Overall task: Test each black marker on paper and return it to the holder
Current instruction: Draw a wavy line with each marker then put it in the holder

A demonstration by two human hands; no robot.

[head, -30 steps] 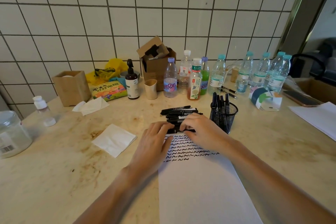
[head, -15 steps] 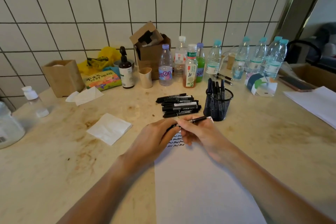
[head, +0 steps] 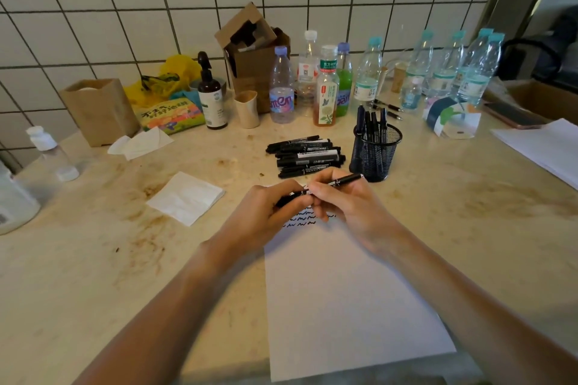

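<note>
Task partway: wavy black test lines fill only the far strip of the paper (head: 344, 291), rest of the sheet blank; several markers already stand in the holder (head: 376, 151), a pile of markers (head: 308, 155) not yet tested lies on the counter (head: 93, 259) just left of it. Left to right: clear glossy plastic bottle (head: 51, 153) with white cap near the counter's left edge, matte brown paper bag (head: 97, 109) towards the back left corner, soft folded white napkin (head: 186, 197) flat on the stained, mottled beige stone. Left hand (head: 262, 216) has fingers curled round the left end of the marker in hand (head: 344, 181), right hand (head: 350, 206) pinches its middle with curled fingertips; slim black cylinder with white print, held roughly level over the paper's far edge, right end poking towards the holder. Probably pulling the cap, cap state not clear. Holder is a round dark wire-mesh cup, upright, mid-counter. Behind along the tiled back edge, a row of clear water bottles (head: 453, 72), smooth, blue-capped. Plenty of markers left, so well short of halfway by my guess
</note>
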